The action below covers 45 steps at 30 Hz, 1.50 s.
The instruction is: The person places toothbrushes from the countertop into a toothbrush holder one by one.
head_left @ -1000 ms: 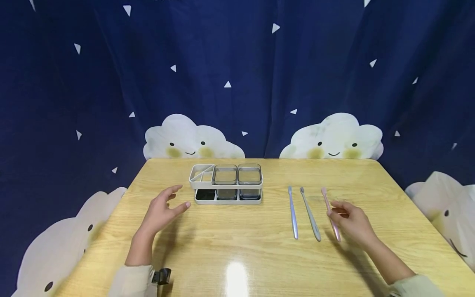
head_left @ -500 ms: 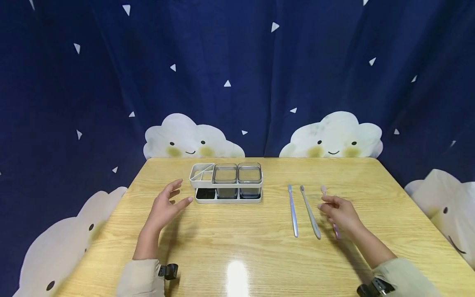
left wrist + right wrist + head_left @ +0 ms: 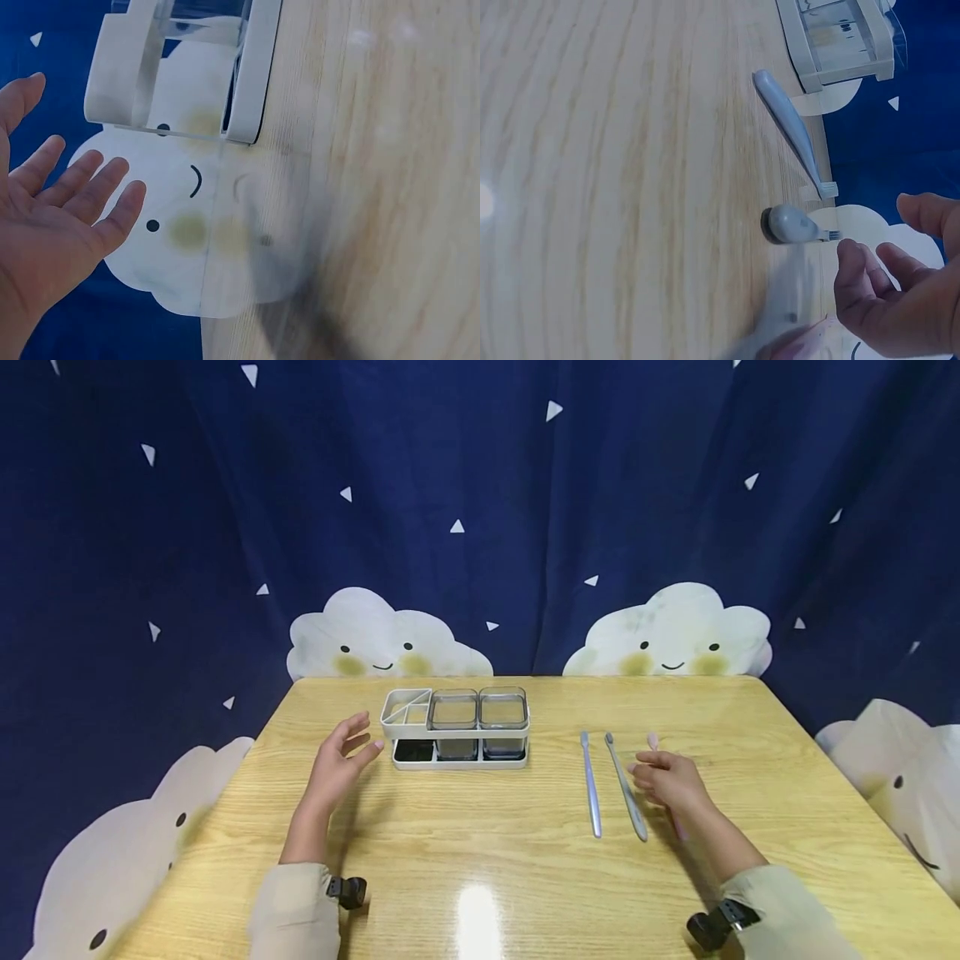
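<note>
My left hand (image 3: 339, 770) is held over the table just left of a white two-tier toothbrush holder (image 3: 405, 732), fingers spread and loosely bent, with nothing in them. In the left wrist view its fingertips are apart from the holder's end. Over the pink toothbrush (image 3: 653, 742) hovers my right hand (image 3: 672, 783), covering the middle of that brush in the head view. Its bent fingers hold nothing and reach toward the grey-green toothbrush (image 3: 627, 792). A blue toothbrush (image 3: 591, 792) lies further left. In the right wrist view, the fingertips come close to the grey-green brush's bristles (image 3: 832, 235).
Two clear square cups (image 3: 453, 710) sit in the holder, beside a divided white compartment (image 3: 406, 706). Everything stands on a wooden table (image 3: 480, 818). Behind it hangs a dark blue curtain (image 3: 405, 460) with clouds and white triangles.
The right hand has moved left and slightly away from the person, from beside the pink toothbrush to over it, toward the grey-green one. The left hand has shifted slightly forward. The toothbrushes stay put.
</note>
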Each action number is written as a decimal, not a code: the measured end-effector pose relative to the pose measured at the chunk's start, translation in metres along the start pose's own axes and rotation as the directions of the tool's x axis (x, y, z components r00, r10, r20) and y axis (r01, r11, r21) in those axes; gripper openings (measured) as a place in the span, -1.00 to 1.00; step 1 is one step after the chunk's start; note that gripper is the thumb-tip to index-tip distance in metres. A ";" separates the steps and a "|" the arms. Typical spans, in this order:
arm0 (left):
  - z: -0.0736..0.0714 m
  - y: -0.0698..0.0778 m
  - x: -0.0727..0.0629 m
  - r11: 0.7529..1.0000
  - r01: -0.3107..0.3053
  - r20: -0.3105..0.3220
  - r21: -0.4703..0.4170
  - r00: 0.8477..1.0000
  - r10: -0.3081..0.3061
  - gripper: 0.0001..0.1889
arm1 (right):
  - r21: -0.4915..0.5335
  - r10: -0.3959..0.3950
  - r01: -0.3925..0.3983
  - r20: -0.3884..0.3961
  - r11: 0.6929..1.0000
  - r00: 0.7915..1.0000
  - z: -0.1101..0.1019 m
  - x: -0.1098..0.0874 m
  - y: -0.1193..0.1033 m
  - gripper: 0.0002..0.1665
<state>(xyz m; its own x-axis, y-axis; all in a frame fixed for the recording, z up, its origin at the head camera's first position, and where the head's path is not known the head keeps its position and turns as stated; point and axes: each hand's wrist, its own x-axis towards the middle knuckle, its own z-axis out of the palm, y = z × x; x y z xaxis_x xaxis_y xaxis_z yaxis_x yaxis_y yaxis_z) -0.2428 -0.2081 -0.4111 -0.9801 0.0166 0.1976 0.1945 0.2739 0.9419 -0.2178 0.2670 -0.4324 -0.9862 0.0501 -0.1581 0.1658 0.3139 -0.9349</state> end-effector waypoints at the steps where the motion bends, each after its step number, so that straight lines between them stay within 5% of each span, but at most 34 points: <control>1: 0.000 -0.001 0.002 1.000 -0.003 0.001 -0.003 1.000 0.003 -0.37 | 0.008 0.005 -0.005 0.000 1.000 1.000 0.001 0.001 -0.001 -0.31; 15: 0.004 -0.011 0.019 0.995 0.006 0.032 -0.099 0.999 -0.003 -0.43 | -0.031 0.027 -0.029 -0.039 0.999 0.999 0.010 0.012 0.000 -0.47; 26: 0.010 -0.020 0.026 0.993 0.044 -0.009 -0.109 0.999 -0.045 -0.42 | 0.111 0.080 -0.064 -0.152 0.992 0.985 0.014 0.030 0.011 -0.48; 45: 0.016 -0.026 0.035 0.985 0.081 0.020 -0.150 0.997 -0.079 -0.40 | -0.200 0.028 -0.081 -0.256 0.976 0.966 0.023 0.037 0.017 -0.69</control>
<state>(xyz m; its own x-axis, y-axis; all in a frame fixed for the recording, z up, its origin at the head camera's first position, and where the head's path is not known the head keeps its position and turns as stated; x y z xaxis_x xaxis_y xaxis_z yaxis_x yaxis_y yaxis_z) -0.2824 -0.1993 -0.4329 -0.9930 0.0146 0.1171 0.1180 0.1274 0.9848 -0.2518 0.2527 -0.4615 -0.9490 0.3000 -0.0974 0.2414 0.4919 -0.8366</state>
